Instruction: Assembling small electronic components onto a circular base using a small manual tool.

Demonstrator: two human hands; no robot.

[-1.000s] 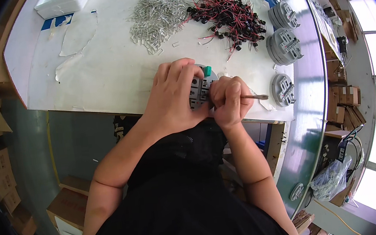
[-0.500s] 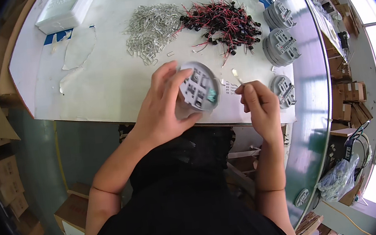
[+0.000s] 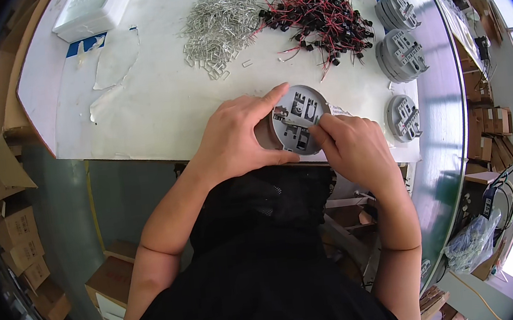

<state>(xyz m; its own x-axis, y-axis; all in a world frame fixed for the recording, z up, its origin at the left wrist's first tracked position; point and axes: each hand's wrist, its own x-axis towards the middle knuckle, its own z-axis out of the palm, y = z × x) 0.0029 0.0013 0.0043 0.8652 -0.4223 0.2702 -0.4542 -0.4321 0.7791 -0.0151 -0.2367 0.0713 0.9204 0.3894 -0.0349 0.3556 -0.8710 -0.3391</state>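
The left hand (image 3: 235, 135) is gripping a round grey disc (image 3: 299, 109) by its rim at the bench's (image 3: 170, 116) near edge. The right hand (image 3: 358, 148) is working at its face, seemingly pinching a thin, mostly hidden tool (image 3: 296, 123). This disc is looking unfinished; loose metal clips (image 3: 221, 32) and wired black parts (image 3: 325, 25) are lying beyond, similar discs (image 3: 400, 56) standing rightward.

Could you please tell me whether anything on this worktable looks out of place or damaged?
Yes: the white table covering looks torn at the left, its edges ragged, near the white box. One small metal clip also lies apart from the clip pile.
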